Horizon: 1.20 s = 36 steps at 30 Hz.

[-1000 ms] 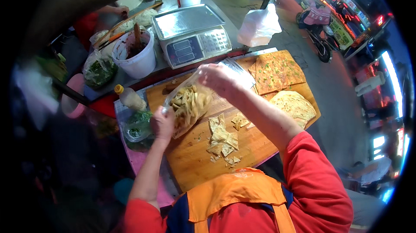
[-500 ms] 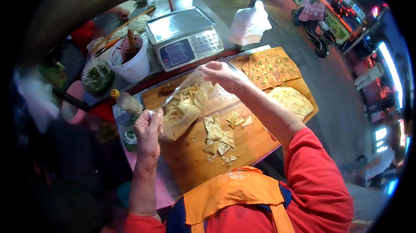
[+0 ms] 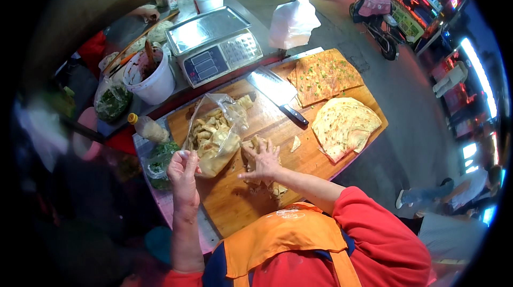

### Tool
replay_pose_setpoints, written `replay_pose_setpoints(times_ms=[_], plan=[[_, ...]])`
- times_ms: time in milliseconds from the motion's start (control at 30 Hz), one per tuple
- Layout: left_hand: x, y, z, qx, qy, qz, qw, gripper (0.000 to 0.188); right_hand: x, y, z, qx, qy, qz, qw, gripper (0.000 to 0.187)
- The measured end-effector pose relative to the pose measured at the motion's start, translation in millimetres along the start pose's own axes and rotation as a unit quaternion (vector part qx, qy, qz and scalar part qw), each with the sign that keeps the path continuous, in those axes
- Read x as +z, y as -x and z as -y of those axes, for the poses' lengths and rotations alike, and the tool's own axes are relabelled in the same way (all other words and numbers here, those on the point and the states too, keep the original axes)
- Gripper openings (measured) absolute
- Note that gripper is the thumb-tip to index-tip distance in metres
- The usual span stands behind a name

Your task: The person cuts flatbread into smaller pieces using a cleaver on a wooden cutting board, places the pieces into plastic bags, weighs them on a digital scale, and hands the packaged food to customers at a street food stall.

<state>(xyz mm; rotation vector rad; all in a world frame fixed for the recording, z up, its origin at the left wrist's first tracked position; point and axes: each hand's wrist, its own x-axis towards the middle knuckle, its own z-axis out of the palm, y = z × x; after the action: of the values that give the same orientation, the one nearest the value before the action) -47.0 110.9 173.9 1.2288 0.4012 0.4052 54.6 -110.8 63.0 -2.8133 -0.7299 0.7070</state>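
With fingers pinched, my left hand point(image 3: 184, 172) grips the near edge of a clear plastic bag point(image 3: 216, 156) that rests on the wooden cutting board point(image 3: 224, 212). Cut pieces of flatbread point(image 3: 209, 129) fill much of the bag. Over loose flatbread pieces point(image 3: 277, 188) my right hand point(image 3: 262, 161) lies with fingers spread, covering most of them. A cleaver point(image 3: 275, 89) with a black handle lies beyond it. On the board's right are a folded round flatbread point(image 3: 344, 127) and a browned flatbread slab point(image 3: 326, 76) with green bits on top.
A digital scale point(image 3: 214, 52) stands behind the board, beside a white bucket of dark sauce point(image 3: 155, 79). A bottle with a yellow cap point(image 3: 149, 127) and bagged greens point(image 3: 160, 161) sit at the board's left. White plastic bags point(image 3: 294, 22) hang at the back. Another person's hand point(image 3: 147, 13) shows far left.
My right hand has left the bag's upper edge and come down onto the loose flatbread pieces. The bag's mouth has sagged. My left hand keeps its hold. The cleaver is now uncovered.
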Motion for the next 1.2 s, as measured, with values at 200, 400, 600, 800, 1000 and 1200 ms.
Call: replay_pose_setpoints(times_ms=[200, 400, 600, 800, 1000, 1200], plan=[[-10.5, 18.2, 13.5, -0.008, -0.04, -0.016, 0.999, 0.008, 40.6, 30.7, -15.3, -0.184, 0.008, -0.154, 0.971, 0.086], [-13.0, 39.7, 13.7, 0.0, -0.086, -0.018, 0.996, 0.007, 54.7, 5.5, -35.4, -0.229, 0.035, -0.245, 0.941, 0.043], [-18.7, 52.3, 20.5, -0.017, -0.058, -0.008, 0.998, 0.007, 13.7, -49.0, -42.6, 0.012, -0.25, -0.109, 0.962, 0.037], [-18.5, 57.4, 18.8, -0.027, -0.045, -0.003, 0.999, 0.007, -44.1, -22.1, -48.7, 0.137, -0.763, 0.052, 0.629, 0.026], [-13.1, 57.9, 39.2, -0.034, -0.039, 0.047, 0.998, 0.011, -85.6, -14.2, -0.6, 0.101, -0.864, 0.013, 0.494, 0.048], [-2.3, 58.8, 19.5, -0.027, 0.023, 0.023, 0.999, 0.011, -104.3, -20.6, 122.1, 0.074, -0.851, 0.103, 0.51, 0.052]])
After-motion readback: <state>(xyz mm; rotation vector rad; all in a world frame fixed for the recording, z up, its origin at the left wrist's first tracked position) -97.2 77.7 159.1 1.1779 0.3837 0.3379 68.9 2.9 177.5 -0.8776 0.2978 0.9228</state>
